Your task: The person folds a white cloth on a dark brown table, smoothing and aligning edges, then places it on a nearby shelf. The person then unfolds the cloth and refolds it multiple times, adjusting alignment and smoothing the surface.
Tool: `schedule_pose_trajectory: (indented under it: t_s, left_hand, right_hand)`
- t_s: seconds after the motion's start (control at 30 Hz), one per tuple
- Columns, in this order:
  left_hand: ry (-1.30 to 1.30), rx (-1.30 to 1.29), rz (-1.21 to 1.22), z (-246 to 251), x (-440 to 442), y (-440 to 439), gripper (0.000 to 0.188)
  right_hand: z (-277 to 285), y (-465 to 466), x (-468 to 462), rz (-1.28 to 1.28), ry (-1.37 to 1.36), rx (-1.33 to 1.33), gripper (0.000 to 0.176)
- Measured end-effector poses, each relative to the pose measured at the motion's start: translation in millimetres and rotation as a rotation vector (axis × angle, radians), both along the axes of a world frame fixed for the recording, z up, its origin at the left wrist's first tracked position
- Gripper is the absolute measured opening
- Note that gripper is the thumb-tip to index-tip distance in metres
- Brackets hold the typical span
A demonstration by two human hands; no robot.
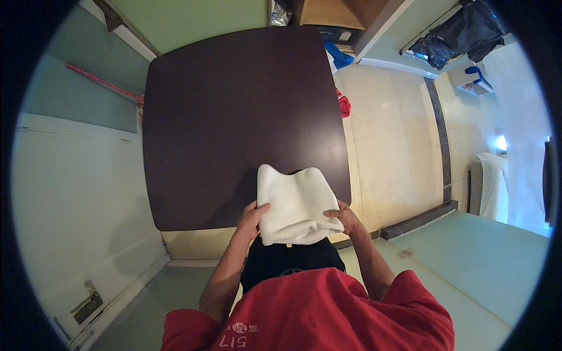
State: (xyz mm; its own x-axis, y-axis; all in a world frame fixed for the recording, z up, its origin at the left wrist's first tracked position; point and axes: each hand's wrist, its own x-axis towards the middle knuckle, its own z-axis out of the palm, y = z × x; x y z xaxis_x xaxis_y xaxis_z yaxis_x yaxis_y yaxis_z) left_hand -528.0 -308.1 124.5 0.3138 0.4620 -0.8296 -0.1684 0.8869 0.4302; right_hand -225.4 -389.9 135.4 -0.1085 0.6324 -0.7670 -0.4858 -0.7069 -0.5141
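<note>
A folded white cloth (294,202) is held up in front of my body, over the near edge of a dark brown table (237,114). At the cloth's left edge, my left hand (252,218) grips it with the thumb on top. The right edge is pinched by my right hand (344,217), its thumb also lying on top. Both hands' other fingers are partly hidden under or behind the cloth. The lower part of the cloth is bunched in loose folds, and its far edge dips in the middle.
A red item (343,104) and a blue item (339,55) lie beyond the table's right side. A white door (83,188) with a metal latch (87,307) stands at left. An open wooden shelf (333,13) is at the back; black plastic (465,35) hangs upper right.
</note>
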Motion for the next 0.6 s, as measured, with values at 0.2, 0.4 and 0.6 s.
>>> schedule_pose_trajectory:
  t_s: [0.2,0.4,0.6]
  left_hand:
    - [0.013,-0.039,-0.05,-19,-16,-31,0.052]
    - [0.057,-0.059,-0.201,-32,-8,-52,0.056]
    - [0.075,-0.063,-0.207,-37,28,-53,0.051]
  right_hand:
    - [0,3,-14,0.079,-0.083,0.024,0.052]
    - [3,-1,1,0.077,-0.137,0.068,0.052]
    - [7,3,43,0.044,-0.061,0.071,0.05]
